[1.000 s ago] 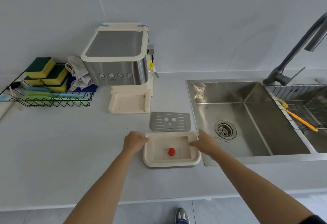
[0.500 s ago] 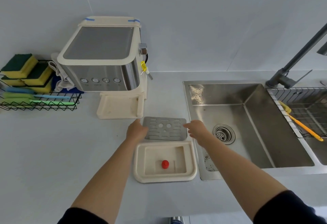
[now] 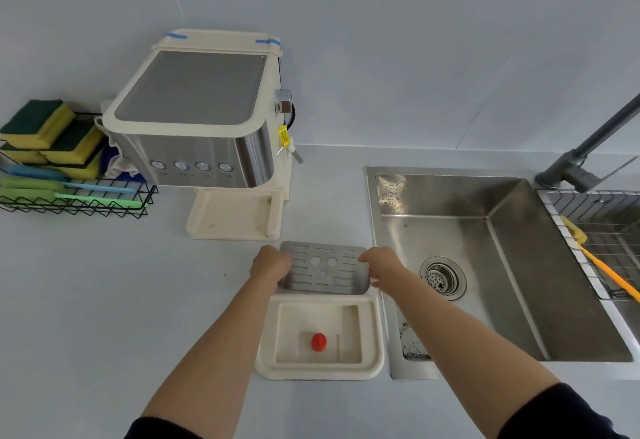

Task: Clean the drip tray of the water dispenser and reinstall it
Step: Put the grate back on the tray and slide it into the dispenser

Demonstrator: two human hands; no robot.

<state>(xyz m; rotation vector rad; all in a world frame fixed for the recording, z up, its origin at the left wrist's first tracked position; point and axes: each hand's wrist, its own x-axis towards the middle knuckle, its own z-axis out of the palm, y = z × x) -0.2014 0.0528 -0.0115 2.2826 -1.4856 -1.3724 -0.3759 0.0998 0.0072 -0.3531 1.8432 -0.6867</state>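
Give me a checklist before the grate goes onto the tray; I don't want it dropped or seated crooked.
1. Left hand grip on the metal grate, left edge: ok.
2. Right hand grip on its right edge: ok.
3. Drip tray flat on the counter, open side up: ok.
4. Red float sitting inside the tray: ok.
5. Tray wiped dry: cannot tell.
6. Grate level between the hands: cannot tell.
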